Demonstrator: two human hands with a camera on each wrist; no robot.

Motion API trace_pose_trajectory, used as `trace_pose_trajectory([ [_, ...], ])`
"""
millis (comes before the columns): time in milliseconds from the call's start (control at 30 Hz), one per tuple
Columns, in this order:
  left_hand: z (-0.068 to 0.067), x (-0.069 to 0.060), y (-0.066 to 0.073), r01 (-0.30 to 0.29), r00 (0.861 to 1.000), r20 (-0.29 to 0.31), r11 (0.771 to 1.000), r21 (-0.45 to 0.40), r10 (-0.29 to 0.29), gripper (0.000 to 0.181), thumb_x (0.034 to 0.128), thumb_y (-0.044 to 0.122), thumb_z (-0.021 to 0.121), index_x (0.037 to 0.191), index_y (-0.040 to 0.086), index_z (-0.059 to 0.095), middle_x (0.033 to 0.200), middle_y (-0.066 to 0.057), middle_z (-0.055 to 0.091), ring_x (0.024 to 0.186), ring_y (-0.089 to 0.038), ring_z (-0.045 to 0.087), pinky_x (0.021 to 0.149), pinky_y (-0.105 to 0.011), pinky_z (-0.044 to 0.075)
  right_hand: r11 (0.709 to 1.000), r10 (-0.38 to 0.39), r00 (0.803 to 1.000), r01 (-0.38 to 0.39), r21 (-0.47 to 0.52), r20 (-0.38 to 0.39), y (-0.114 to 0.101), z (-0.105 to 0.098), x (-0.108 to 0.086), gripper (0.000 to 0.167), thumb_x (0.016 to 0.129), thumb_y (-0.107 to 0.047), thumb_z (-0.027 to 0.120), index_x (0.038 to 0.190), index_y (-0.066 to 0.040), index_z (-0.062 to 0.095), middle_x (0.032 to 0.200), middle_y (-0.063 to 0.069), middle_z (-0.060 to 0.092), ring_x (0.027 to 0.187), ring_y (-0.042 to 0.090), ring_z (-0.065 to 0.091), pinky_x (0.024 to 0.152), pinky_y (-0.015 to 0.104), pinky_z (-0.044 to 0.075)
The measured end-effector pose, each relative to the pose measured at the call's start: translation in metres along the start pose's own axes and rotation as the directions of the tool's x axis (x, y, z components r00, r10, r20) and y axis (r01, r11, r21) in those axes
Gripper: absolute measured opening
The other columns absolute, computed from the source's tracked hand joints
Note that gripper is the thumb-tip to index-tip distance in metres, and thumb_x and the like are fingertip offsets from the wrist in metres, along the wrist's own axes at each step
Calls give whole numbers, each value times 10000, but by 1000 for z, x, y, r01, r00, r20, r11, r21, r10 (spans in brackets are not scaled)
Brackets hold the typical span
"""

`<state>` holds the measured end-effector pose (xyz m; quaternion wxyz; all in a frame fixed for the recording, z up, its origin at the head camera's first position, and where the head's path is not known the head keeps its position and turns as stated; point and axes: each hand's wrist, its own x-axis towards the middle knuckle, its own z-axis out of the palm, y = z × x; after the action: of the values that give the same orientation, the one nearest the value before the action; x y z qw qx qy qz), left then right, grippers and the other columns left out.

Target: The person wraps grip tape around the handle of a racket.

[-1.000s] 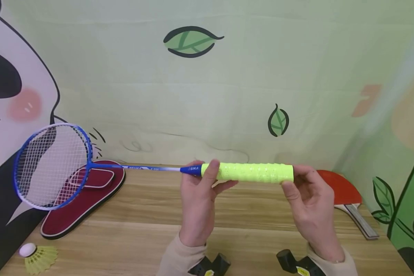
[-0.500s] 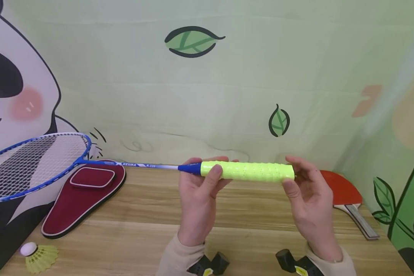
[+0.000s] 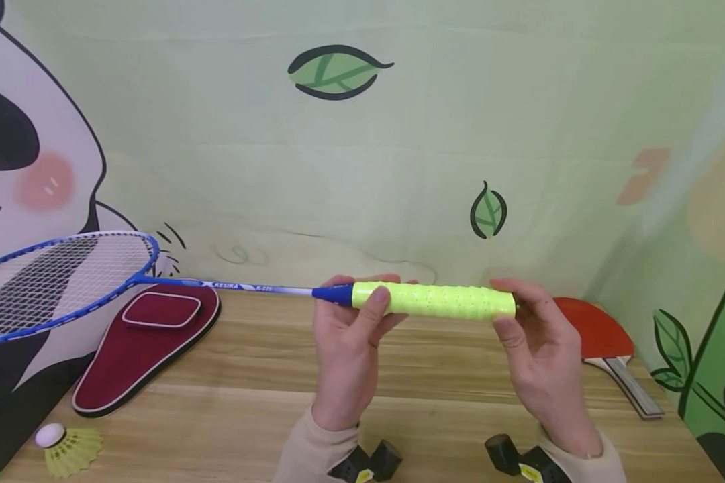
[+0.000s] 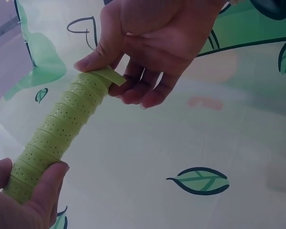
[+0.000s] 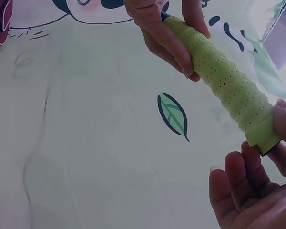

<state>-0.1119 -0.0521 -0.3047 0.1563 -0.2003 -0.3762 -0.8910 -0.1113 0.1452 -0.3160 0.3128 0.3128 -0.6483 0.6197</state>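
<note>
A blue and white badminton racket (image 3: pixel 272 290) is held sideways above the table, its strung head running off the left edge of the head view. Perforated bright yellow-green grip tape (image 3: pixel 441 300) wraps the handle in overlapping turns. My left hand (image 3: pixel 347 365) grips the handle beside the blue cone, thumb lying on the tape. At the butt end, my right hand (image 3: pixel 546 369) pinches the handle between thumb and index finger, other fingers loosely bent. The left wrist view shows a short loose tape end (image 4: pixel 115 76) sticking out there; the right wrist view shows this flap (image 5: pixel 261 133) too.
A dark red paddle case (image 3: pixel 139 362) lies on the wooden table (image 3: pixel 248 416) at the left. Nearer is a yellow shuttlecock (image 3: pixel 69 449) with a white cork. Behind my right hand lies a red table tennis bat (image 3: pixel 598 329). A printed cloth (image 3: pixel 399 134) hangs behind.
The racket has turned about its shaft, so its head looks flatter and reaches past the left edge. My right index finger lifted off the butt end, then came back down toward it.
</note>
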Motion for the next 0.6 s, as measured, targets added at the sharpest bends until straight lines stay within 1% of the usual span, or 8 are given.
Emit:
trace_pose_trajectory([
  [133, 1, -1, 0, -1, 1000, -21, 1000, 8, 1, 257, 945, -21, 589, 1077, 86, 397, 987, -137, 688, 923, -352, 698, 792, -452, 576, 999, -28, 999, 29, -33, 30, 1, -2, 0, 329, 902, 88, 610, 1208, 162, 513, 1067, 118, 586, 895, 190, 528, 768, 193, 488],
  [267, 2, -1, -1, 5, 999, -49, 999, 35, -3, 260, 942, -3, 603, 1063, 92, 393, 959, -120, 688, 881, -270, 705, 759, -438, 588, 998, -51, 998, 53, -41, 49, 1, -1, 0, 317, 911, 51, 620, 1181, 174, 506, 1041, 116, 581, 876, 183, 525, 757, 189, 488],
  [367, 2, 0, -1, 10, 998, -66, 999, 50, -7, 272, 933, -6, 616, 1058, 92, 395, 942, -112, 682, 855, -224, 695, 737, -429, 595, 996, -78, 996, 80, -39, 53, 1, 0, 0, 308, 917, 45, 615, 1164, 187, 498, 1026, 119, 574, 872, 182, 518, 758, 190, 486],
  [433, 1, 0, -2, 14, 998, -69, 998, 60, -10, 280, 929, -10, 620, 1056, 96, 395, 935, -106, 676, 858, -217, 688, 735, -423, 596, 995, -94, 994, 96, -39, 49, 1, 1, -1, 305, 921, 39, 614, 1154, 194, 493, 1021, 119, 573, 874, 182, 517, 763, 193, 485],
  [500, 2, 0, -1, 20, 998, -65, 998, 64, -16, 287, 930, -4, 621, 1068, 111, 397, 945, -108, 679, 869, -222, 682, 753, -418, 594, 992, -110, 993, 112, -50, 40, 2, 1, -1, 303, 927, 28, 610, 1143, 202, 489, 1017, 119, 573, 871, 181, 515, 761, 195, 480],
  [600, 2, -1, -1, 25, 1000, -19, 999, 35, -24, 306, 938, -18, 589, 1115, 145, 400, 1034, -150, 675, 990, -280, 662, 869, -424, 557, 990, -113, 993, 115, -85, 22, 3, 1, -1, 290, 935, 14, 604, 1129, 201, 495, 998, 114, 577, 843, 179, 518, 741, 199, 480],
])
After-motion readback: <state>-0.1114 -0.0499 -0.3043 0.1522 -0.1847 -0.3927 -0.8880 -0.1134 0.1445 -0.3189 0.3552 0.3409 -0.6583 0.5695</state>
